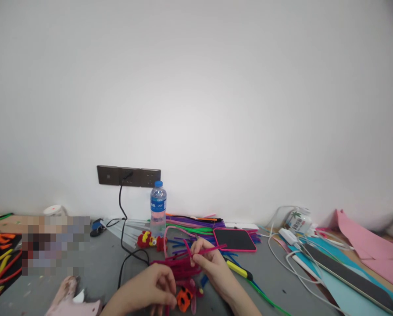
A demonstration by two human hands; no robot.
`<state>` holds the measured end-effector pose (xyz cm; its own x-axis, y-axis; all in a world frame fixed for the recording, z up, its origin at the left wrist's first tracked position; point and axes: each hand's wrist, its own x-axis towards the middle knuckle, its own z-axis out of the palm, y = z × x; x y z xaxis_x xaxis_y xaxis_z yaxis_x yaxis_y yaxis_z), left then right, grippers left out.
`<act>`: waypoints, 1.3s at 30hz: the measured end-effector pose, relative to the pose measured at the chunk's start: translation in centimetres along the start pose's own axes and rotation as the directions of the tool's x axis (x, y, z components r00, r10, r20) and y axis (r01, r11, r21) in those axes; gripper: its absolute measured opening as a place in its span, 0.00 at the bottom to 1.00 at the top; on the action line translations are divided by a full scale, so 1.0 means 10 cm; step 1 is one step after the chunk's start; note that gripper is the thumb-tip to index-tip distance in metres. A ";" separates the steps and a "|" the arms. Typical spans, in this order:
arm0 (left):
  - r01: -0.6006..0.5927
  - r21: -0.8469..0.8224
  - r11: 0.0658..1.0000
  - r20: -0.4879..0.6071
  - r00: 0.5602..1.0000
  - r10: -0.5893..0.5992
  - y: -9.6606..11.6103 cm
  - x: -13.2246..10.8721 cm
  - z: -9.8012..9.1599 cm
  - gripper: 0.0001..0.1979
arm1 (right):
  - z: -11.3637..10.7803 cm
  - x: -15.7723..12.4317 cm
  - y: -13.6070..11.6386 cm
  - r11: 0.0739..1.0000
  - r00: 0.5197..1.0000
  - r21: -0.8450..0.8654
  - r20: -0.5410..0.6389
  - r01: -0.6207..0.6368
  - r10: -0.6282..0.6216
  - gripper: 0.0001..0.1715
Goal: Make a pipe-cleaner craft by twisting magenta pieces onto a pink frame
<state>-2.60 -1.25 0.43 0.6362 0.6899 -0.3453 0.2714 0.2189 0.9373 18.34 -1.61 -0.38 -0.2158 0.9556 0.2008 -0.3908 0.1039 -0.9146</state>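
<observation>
My right hand (pixel 212 265) pinches a magenta pipe cleaner (pixel 216 249) between thumb and fingertips, its ends sticking out on both sides. To the left, my left hand (pixel 147 285) is closed with curled fingers and the thumb pressed in; what it holds, if anything, is hidden. Between and behind the hands lies a bundle of magenta pipe cleaners (pixel 180 268). An orange and black fuzzy figure (pixel 184 299) with pink parts sits just right of my left fingertips. Behind the left hand is a red and yellow fuzzy figure (pixel 150 241).
A water bottle (pixel 158 210) stands near the wall socket (pixel 129 176), whose black cable (pixel 121 206) runs down the table. Beyond my right hand are a pink-edged tablet (pixel 235 240) and a yellow cutter (pixel 238 268). White cables (pixel 284 259) and coloured sheets (pixel 377 254) lie right.
</observation>
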 end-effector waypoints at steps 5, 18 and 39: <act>-0.171 0.013 0.985 -0.085 0.981 0.172 0.02 0.07 0.08 0.10 | 0.07 0.02 0.01 0.993 0.999 -0.117 -0.028 0.033 -0.036 0.15; -0.382 -0.161 0.910 -0.281 0.902 0.329 0.11 0.16 0.18 0.21 | 0.21 -0.05 -0.03 0.997 0.997 -0.079 0.079 0.016 -0.009 0.16; -0.154 -0.111 0.982 -0.090 0.985 0.145 0.09 0.08 0.25 0.08 | 0.12 -0.02 0.03 0.989 0.988 -0.141 0.139 -0.052 0.072 0.15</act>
<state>-0.09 -2.24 0.89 0.6013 0.7735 -0.2004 0.0882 0.1850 0.9788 17.21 -2.09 -0.26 -0.3658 0.9128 0.1818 -0.2488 0.0924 -0.9641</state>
